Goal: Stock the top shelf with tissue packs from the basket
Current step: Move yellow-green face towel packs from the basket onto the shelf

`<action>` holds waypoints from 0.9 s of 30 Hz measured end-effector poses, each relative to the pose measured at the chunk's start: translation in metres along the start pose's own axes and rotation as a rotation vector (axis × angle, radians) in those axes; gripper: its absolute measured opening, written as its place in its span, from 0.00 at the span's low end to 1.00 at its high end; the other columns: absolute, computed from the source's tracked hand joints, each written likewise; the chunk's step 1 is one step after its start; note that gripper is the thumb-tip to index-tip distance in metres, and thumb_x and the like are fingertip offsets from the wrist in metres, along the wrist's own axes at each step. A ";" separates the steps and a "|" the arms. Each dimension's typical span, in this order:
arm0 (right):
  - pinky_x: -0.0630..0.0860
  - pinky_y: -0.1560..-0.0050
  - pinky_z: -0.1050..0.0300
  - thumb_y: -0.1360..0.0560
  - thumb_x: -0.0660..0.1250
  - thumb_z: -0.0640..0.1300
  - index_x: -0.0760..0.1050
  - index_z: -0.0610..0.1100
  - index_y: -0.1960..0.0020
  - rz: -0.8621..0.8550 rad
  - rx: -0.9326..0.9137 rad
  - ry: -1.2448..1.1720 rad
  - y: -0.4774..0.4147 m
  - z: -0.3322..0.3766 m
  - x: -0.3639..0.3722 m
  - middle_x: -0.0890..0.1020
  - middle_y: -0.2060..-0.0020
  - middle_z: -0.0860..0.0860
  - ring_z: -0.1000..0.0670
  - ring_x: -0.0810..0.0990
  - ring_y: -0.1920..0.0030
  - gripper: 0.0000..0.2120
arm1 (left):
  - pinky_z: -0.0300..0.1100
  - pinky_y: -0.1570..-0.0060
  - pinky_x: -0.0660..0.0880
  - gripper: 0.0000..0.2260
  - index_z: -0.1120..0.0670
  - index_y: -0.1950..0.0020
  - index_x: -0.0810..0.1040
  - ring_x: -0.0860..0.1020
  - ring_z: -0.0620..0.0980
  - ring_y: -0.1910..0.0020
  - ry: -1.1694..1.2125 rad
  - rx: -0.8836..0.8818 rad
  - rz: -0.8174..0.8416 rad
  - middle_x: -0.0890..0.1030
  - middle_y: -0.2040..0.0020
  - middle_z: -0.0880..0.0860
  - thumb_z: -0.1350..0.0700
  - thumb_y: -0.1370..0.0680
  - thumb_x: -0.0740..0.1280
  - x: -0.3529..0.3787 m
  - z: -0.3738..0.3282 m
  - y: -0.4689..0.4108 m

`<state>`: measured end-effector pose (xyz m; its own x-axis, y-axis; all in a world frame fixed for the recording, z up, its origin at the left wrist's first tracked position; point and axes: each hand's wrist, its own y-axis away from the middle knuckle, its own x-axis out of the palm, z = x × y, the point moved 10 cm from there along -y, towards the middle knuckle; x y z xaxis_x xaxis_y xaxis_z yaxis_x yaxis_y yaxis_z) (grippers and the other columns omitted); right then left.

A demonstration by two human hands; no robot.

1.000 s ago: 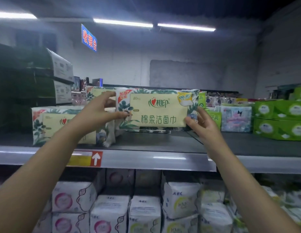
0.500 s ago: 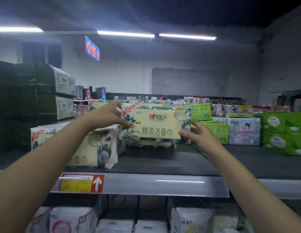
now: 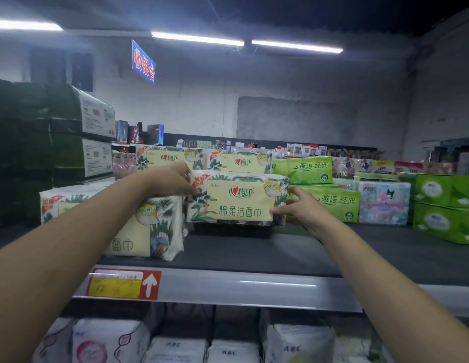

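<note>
A cream tissue pack with leaf print and green lettering stands upright on the dark top shelf, apparently on a dark low object beneath it. My left hand grips its left end and my right hand pinches its lower right corner. A matching pack stands at the front left, partly behind my left forearm. Two more of the same packs stand in the row behind. The basket is out of sight.
Green tissue packs sit right of the held pack, then a cartoon-print pack and green boxes. Dark stacked bundles fill the far left. A price tag with an arrow marks the shelf edge. White pad packs fill the lower shelf.
Both hands have carried the pack farther back on the shelf and lower. The view has tilted up, so the shelf sits lower in frame.
</note>
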<state>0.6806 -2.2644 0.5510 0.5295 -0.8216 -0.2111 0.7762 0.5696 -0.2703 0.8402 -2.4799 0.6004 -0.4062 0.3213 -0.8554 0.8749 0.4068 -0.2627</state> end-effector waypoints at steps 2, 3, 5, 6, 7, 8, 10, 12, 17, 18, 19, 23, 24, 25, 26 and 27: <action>0.74 0.58 0.58 0.32 0.71 0.27 0.66 0.46 0.42 -0.006 0.006 0.005 -0.003 -0.005 0.002 0.77 0.58 0.49 0.50 0.78 0.61 0.26 | 0.43 0.46 0.75 0.21 0.58 0.36 0.68 0.77 0.52 0.46 -0.025 0.011 0.009 0.77 0.45 0.54 0.51 0.24 0.70 0.003 0.000 -0.005; 0.74 0.58 0.58 0.32 0.72 0.28 0.65 0.46 0.42 -0.010 0.008 0.004 -0.004 -0.007 0.002 0.77 0.58 0.49 0.50 0.78 0.61 0.26 | 0.41 0.49 0.75 0.22 0.58 0.36 0.68 0.77 0.52 0.46 -0.033 0.016 0.005 0.78 0.45 0.54 0.51 0.25 0.70 0.003 0.000 -0.008; 0.74 0.57 0.56 0.32 0.72 0.28 0.65 0.46 0.41 -0.017 0.011 -0.002 -0.008 -0.010 0.001 0.77 0.57 0.48 0.49 0.79 0.61 0.27 | 0.36 0.55 0.74 0.21 0.59 0.37 0.68 0.78 0.52 0.47 -0.051 0.031 -0.020 0.79 0.46 0.54 0.52 0.25 0.70 0.002 -0.003 -0.013; 0.75 0.56 0.56 0.32 0.72 0.28 0.66 0.46 0.41 -0.017 0.016 -0.007 -0.009 -0.010 0.000 0.77 0.56 0.48 0.49 0.79 0.61 0.27 | 0.34 0.57 0.73 0.20 0.59 0.38 0.68 0.77 0.51 0.49 -0.061 0.037 -0.032 0.79 0.47 0.54 0.52 0.25 0.70 0.002 -0.004 -0.014; 0.75 0.56 0.55 0.33 0.72 0.28 0.66 0.46 0.40 -0.013 0.018 -0.012 -0.010 -0.011 0.000 0.77 0.56 0.48 0.49 0.79 0.61 0.28 | 0.33 0.59 0.72 0.20 0.59 0.39 0.68 0.77 0.50 0.51 -0.067 0.043 -0.039 0.79 0.49 0.53 0.53 0.25 0.70 0.002 -0.004 -0.015; 0.75 0.56 0.55 0.33 0.73 0.28 0.66 0.46 0.40 -0.009 0.018 -0.009 -0.011 -0.012 -0.001 0.77 0.56 0.47 0.49 0.79 0.61 0.28 | 0.33 0.61 0.71 0.19 0.59 0.40 0.69 0.77 0.49 0.53 -0.075 0.046 -0.041 0.79 0.51 0.53 0.53 0.25 0.70 0.002 -0.004 -0.017; 0.76 0.55 0.54 0.33 0.73 0.28 0.66 0.45 0.41 -0.002 0.014 0.010 -0.012 -0.015 0.000 0.78 0.56 0.46 0.49 0.79 0.62 0.28 | 0.33 0.60 0.72 0.18 0.59 0.41 0.70 0.77 0.49 0.53 -0.096 0.052 -0.040 0.79 0.51 0.53 0.54 0.25 0.71 0.003 -0.003 -0.021; 0.77 0.52 0.51 0.34 0.74 0.28 0.66 0.44 0.40 0.004 0.014 0.031 -0.013 -0.019 0.002 0.78 0.56 0.44 0.48 0.79 0.61 0.29 | 0.35 0.58 0.72 0.19 0.58 0.42 0.70 0.77 0.51 0.52 -0.116 0.047 -0.047 0.79 0.51 0.53 0.54 0.27 0.73 0.003 -0.001 -0.023; 0.77 0.61 0.53 0.34 0.73 0.26 0.65 0.43 0.40 0.021 0.028 0.010 -0.016 -0.024 0.008 0.79 0.56 0.43 0.49 0.79 0.64 0.29 | 0.44 0.47 0.74 0.25 0.56 0.40 0.72 0.76 0.53 0.48 -0.159 0.029 -0.069 0.76 0.48 0.52 0.55 0.32 0.78 -0.001 0.003 -0.027; 0.78 0.63 0.53 0.34 0.73 0.26 0.65 0.43 0.40 0.028 0.037 0.012 -0.016 -0.026 0.008 0.79 0.56 0.43 0.48 0.79 0.65 0.28 | 0.45 0.46 0.74 0.26 0.56 0.39 0.72 0.76 0.53 0.48 -0.167 0.030 -0.065 0.77 0.47 0.52 0.55 0.32 0.78 0.000 0.003 -0.028; 0.79 0.63 0.53 0.34 0.72 0.26 0.64 0.42 0.41 0.038 0.048 0.016 -0.016 -0.028 0.009 0.79 0.55 0.42 0.48 0.80 0.64 0.28 | 0.46 0.45 0.75 0.26 0.56 0.39 0.73 0.76 0.53 0.47 -0.174 0.032 -0.059 0.77 0.46 0.53 0.54 0.33 0.78 0.000 0.003 -0.029; 0.79 0.58 0.48 0.33 0.71 0.25 0.63 0.41 0.42 0.060 0.083 0.037 -0.018 -0.033 0.011 0.80 0.55 0.40 0.43 0.81 0.60 0.27 | 0.47 0.45 0.75 0.23 0.56 0.41 0.75 0.75 0.52 0.50 -0.242 0.037 -0.031 0.77 0.51 0.51 0.51 0.32 0.77 0.003 0.003 -0.030; 0.79 0.58 0.48 0.33 0.71 0.25 0.63 0.41 0.42 0.058 0.091 0.034 -0.018 -0.034 0.011 0.80 0.56 0.41 0.43 0.81 0.61 0.27 | 0.47 0.46 0.75 0.23 0.56 0.42 0.75 0.75 0.52 0.51 -0.245 0.035 -0.022 0.77 0.52 0.51 0.50 0.32 0.77 0.004 0.004 -0.030; 0.79 0.58 0.48 0.33 0.70 0.24 0.63 0.41 0.42 0.057 0.097 0.035 -0.019 -0.035 0.011 0.81 0.57 0.41 0.43 0.81 0.60 0.27 | 0.46 0.48 0.75 0.22 0.56 0.43 0.76 0.75 0.51 0.53 -0.245 0.038 -0.016 0.77 0.53 0.50 0.50 0.32 0.77 0.005 0.003 -0.030; 0.79 0.57 0.48 0.33 0.70 0.24 0.63 0.41 0.42 0.056 0.103 0.039 -0.019 -0.035 0.010 0.81 0.57 0.41 0.43 0.81 0.60 0.27 | 0.43 0.52 0.74 0.19 0.55 0.46 0.76 0.74 0.48 0.56 -0.245 0.041 -0.010 0.76 0.55 0.49 0.50 0.31 0.77 0.006 0.002 -0.031; 0.79 0.56 0.48 0.33 0.70 0.24 0.63 0.41 0.41 0.059 0.109 0.045 -0.018 -0.036 0.010 0.81 0.56 0.42 0.43 0.81 0.59 0.27 | 0.40 0.58 0.72 0.16 0.54 0.50 0.75 0.73 0.46 0.59 -0.243 0.043 -0.006 0.75 0.58 0.48 0.50 0.31 0.76 0.007 0.002 -0.032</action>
<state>0.6598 -2.2826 0.5203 0.5611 -0.7839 -0.2657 0.7782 0.6090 -0.1534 0.8104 -2.4924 0.6019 -0.3406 0.1022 -0.9346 0.8855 0.3692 -0.2823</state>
